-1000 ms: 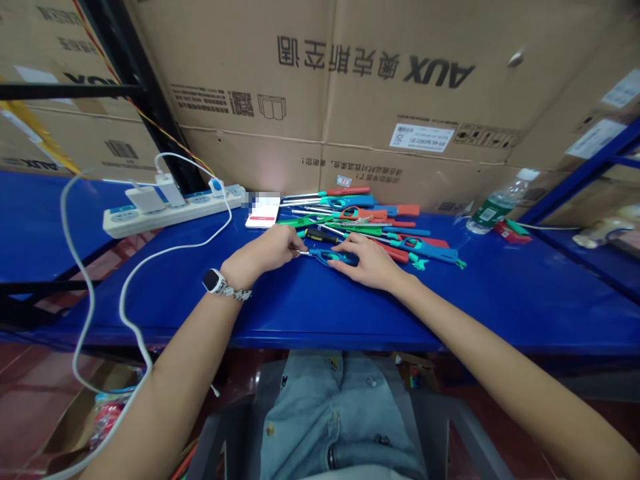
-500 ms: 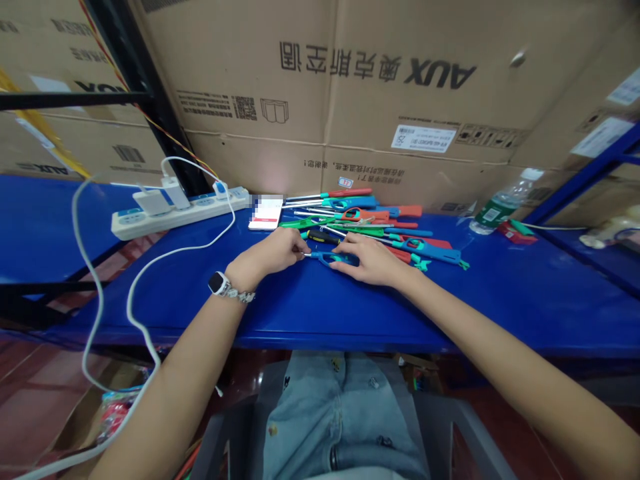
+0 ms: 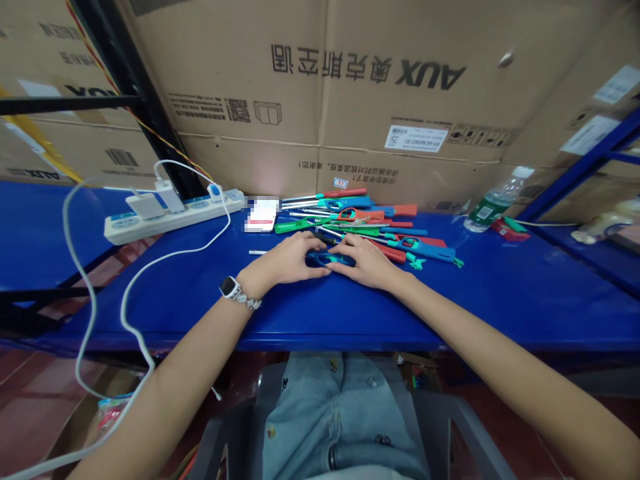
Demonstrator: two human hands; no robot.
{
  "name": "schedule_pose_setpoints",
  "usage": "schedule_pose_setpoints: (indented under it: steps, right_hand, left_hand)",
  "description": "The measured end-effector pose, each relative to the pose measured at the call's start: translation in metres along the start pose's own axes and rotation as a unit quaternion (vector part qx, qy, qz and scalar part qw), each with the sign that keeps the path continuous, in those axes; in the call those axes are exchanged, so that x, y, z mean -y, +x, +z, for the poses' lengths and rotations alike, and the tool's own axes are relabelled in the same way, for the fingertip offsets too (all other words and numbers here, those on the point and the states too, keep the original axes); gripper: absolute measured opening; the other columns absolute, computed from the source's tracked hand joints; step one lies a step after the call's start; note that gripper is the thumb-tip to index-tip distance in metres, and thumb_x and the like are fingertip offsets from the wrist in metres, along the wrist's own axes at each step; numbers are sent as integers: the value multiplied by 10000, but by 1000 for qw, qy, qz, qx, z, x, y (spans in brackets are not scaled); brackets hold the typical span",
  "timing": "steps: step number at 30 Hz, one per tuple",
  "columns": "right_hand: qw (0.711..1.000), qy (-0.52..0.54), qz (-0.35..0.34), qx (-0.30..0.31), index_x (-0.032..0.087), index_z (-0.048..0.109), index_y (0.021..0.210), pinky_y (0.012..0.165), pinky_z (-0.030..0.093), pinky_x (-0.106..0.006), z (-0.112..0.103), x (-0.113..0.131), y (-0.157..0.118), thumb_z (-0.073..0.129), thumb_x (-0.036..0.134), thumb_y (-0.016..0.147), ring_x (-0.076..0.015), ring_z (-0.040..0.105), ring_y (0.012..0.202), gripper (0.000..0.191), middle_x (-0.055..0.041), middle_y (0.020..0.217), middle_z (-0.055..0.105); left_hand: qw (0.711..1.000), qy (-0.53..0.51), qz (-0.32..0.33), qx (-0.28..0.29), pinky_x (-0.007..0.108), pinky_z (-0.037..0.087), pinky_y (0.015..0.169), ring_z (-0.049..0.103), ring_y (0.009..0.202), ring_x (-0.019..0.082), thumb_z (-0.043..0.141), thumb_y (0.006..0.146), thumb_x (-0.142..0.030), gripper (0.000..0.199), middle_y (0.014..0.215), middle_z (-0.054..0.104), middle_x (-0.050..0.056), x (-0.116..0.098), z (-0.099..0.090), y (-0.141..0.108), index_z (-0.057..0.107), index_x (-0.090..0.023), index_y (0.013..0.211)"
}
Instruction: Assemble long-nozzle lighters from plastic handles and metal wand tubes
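Both hands meet over a blue lighter (image 3: 327,259) on the blue table (image 3: 310,310). My left hand (image 3: 295,259) wraps round its left part, and a metal tip pokes out to the left beneath that hand. My right hand (image 3: 365,261) grips the handle end, fingers bent over it. Just behind the fingers lies a dark screwdriver (image 3: 326,237), partly hidden. A pile of long lighters in red, green, orange and blue, with a blue one (image 3: 425,249) at its right, spreads behind and to the right of the hands.
A white power strip (image 3: 175,217) with plugs and cables is at the left, beside a phone (image 3: 261,215). At the right stand a tilted plastic bottle (image 3: 493,203) and a small red object (image 3: 510,229). A large cardboard box (image 3: 360,107) rises behind the table.
My left hand has moved from the thin metal tip onto the lighter's body, close to my right hand. The lighter now sits further left, its tip showing past my left hand. The view has shifted slightly.
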State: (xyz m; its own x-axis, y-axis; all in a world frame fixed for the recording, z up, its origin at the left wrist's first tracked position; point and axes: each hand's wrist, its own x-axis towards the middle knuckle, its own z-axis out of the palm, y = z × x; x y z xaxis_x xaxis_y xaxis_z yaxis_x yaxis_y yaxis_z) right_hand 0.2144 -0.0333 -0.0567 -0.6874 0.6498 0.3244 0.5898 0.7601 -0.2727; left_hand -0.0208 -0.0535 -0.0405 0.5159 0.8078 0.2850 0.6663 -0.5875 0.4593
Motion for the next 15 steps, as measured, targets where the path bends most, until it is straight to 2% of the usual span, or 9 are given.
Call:
schedule_pose_setpoints:
  steps: [2,4,9,12,15]
  right_hand:
    - [1000,-9,-2,-1,246,750,1256,903,519,-456,0,0,1,628,525,1008,-281,619,998,393,-111,1093,632]
    - [1000,1,-9,4,225,762,1230,922,518,-458,-3,0,1,604,482,1025,-283,620,1010,364,-116,1087,636]
    - [993,117,24,-6,199,734,1134,979,514,-419,-13,-6,-1,385,270,1089,-242,667,1052,359,-99,1106,708]
    - [993,110,41,-27,185,713,1059,938,517,-401,-14,-11,-7,472,207,1032,-237,674,999,244,-96,1064,719]
    - [995,84,33,-43,185,680,953,890,512,-389,-11,-14,-11,506,233,1031,-231,651,928,197,-90,978,682]
  left_hand:
    - [1000,9,13,3,479,525,975,643,1117,334,834,805,-497,479,1161,693,125,-8,7,2,720,-191,1155]
    - [1000,10,13,2,489,525,972,637,1105,333,809,844,-465,418,1137,683,127,-10,14,4,699,-181,1131]
    - [1000,0,18,-7,487,531,956,627,1063,316,763,898,-435,327,1091,650,119,1,22,4,682,-172,1075]
    - [1000,-5,23,-6,484,534,952,621,1054,306,762,900,-437,344,1099,639,111,5,22,3,684,-175,1108]
    - [999,-6,35,-3,494,532,976,616,1071,309,749,911,-452,378,1099,627,109,4,21,2,699,-169,1157]
